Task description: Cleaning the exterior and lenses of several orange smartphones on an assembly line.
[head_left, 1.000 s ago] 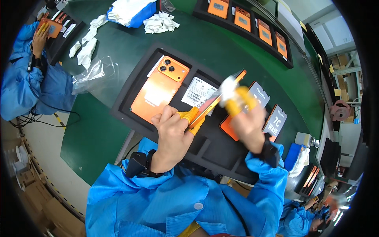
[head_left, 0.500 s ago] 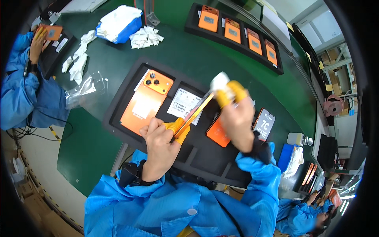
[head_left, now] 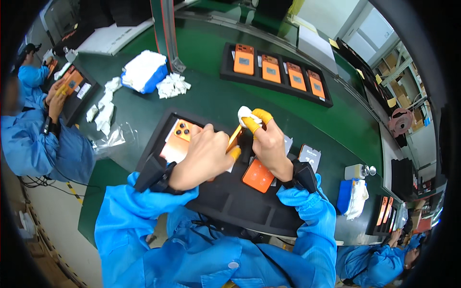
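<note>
Left hand (head_left: 206,153) is gripping an orange-edged phone (head_left: 235,138), which is tilting edge-up at that hand's two o'clock and mostly hiding behind it. Right hand (head_left: 271,146) is pinching a white wad (head_left: 245,116) in yellow-covered fingers (head_left: 251,125) at the phone's one o'clock end; whether wad and phone are touching, cannot tell. Judgement: phone is likely handling as light, stiff and slick-faced, its glass probably fragile and marking easily, so the long side edges are offering the best hold; the wad is looking soft and squeezable. Taking the held phone as clock centre, an orange phone (head_left: 259,175) is lying over the black tray (head_left: 235,199) at five o'clock, a camera-backed phone (head_left: 175,145) is resting in it at nine, and a grey-faced phone (head_left: 309,156) is lying at half past three. Farther out, a white cloth pile (head_left: 144,68) is sitting at ten, and a four-phone tray (head_left: 227,73) at one. Versus half a second earlier: hands are now working closer together, the left is covering more of the phone, and the view is taking in more beyond the bench.
</note>
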`<control>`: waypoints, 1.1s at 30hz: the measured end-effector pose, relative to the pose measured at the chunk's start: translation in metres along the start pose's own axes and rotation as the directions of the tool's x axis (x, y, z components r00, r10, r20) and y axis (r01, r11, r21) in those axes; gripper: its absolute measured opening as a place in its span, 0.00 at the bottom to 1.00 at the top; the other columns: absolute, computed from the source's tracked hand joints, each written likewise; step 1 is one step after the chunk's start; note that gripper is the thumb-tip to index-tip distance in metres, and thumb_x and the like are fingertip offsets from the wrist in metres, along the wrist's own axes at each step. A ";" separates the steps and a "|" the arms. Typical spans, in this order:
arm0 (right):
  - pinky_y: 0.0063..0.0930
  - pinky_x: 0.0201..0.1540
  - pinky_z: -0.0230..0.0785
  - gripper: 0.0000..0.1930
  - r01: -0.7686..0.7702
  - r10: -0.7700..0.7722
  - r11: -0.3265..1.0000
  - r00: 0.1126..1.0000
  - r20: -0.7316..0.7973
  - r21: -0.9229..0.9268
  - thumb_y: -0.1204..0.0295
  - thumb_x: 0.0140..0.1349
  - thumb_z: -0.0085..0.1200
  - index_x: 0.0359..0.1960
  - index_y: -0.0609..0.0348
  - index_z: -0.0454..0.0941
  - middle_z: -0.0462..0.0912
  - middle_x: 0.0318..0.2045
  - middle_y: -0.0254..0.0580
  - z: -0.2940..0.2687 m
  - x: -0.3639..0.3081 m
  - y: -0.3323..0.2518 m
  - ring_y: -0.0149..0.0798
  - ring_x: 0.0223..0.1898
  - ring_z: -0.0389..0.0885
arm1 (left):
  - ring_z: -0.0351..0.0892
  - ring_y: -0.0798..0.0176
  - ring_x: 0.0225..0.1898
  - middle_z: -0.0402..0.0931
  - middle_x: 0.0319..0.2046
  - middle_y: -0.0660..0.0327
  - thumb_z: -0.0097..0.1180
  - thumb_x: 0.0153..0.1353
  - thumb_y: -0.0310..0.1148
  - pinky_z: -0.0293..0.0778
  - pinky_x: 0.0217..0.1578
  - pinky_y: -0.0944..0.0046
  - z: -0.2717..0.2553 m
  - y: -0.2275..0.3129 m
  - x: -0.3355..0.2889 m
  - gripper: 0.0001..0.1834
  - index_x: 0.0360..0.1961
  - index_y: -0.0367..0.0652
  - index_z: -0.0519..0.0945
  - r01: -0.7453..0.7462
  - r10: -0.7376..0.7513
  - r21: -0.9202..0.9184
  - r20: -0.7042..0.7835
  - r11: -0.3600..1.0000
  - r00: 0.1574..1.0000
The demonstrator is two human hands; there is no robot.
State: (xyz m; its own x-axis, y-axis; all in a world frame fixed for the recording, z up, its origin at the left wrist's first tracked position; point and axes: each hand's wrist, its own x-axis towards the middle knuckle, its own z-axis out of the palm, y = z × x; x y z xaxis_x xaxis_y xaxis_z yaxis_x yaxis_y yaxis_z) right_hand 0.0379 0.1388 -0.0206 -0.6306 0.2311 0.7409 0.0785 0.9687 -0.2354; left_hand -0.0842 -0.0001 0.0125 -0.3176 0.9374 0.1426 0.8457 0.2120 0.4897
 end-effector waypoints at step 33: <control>0.27 0.43 0.73 0.17 -0.130 0.297 0.750 0.942 -0.155 0.648 0.90 0.53 0.49 0.42 0.63 0.81 0.77 0.45 0.49 -0.073 0.006 -0.030 0.42 0.41 0.80 | 0.67 0.65 0.33 0.78 0.27 0.69 0.63 0.45 0.23 0.58 0.36 0.65 0.039 -0.006 0.026 0.17 0.40 0.45 0.85 -0.499 0.120 -0.337 -0.723 0.799 0.680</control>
State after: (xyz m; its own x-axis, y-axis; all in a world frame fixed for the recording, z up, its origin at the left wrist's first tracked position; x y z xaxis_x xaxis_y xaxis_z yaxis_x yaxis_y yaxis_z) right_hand 0.0877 0.1180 0.0368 -0.4513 0.5193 0.7257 -0.3596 0.6384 -0.6805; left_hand -0.0808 0.0339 -0.0201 -0.4244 0.4634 0.7779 0.6895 -0.3914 0.6094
